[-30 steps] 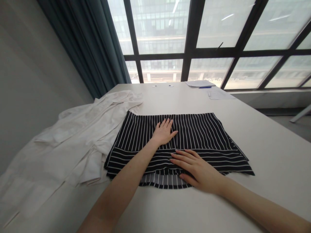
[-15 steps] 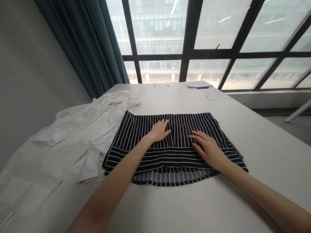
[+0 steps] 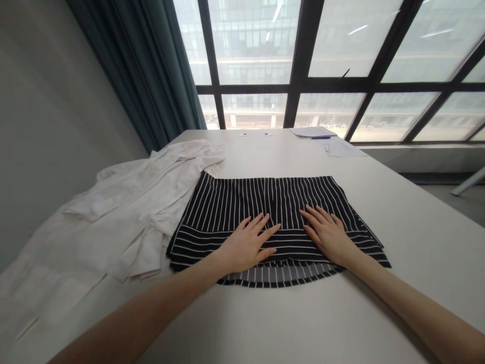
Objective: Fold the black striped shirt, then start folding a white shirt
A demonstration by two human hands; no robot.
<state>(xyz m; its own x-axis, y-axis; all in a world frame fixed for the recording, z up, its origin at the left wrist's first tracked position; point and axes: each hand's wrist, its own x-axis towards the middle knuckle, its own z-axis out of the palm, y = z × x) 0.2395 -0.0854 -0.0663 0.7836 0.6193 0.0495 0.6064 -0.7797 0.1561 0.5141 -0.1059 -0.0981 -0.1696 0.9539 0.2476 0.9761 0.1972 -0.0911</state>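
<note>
A black garment with white stripes lies folded flat in front of me, its kind hard to tell from the fold. Its upper part has upright stripes, and a band with crosswise stripes runs along the near side, above a curved hem. My left hand rests on the band left of the middle, fingers spread and pointing away from me. On the right half, my right hand lies palm down with its fingers apart, across the edge between upright stripes and band. Neither hand grips the cloth.
White clothing lies rumpled along the left side of the white table. Papers and a blue pen are at the far right, before the windows. A dark curtain hangs at the back left.
My left hand has come back toward me, from the upright stripes down onto the crosswise band. My right hand has stayed nearly in place, its fingers now flatter. The view has shifted slightly left.
</note>
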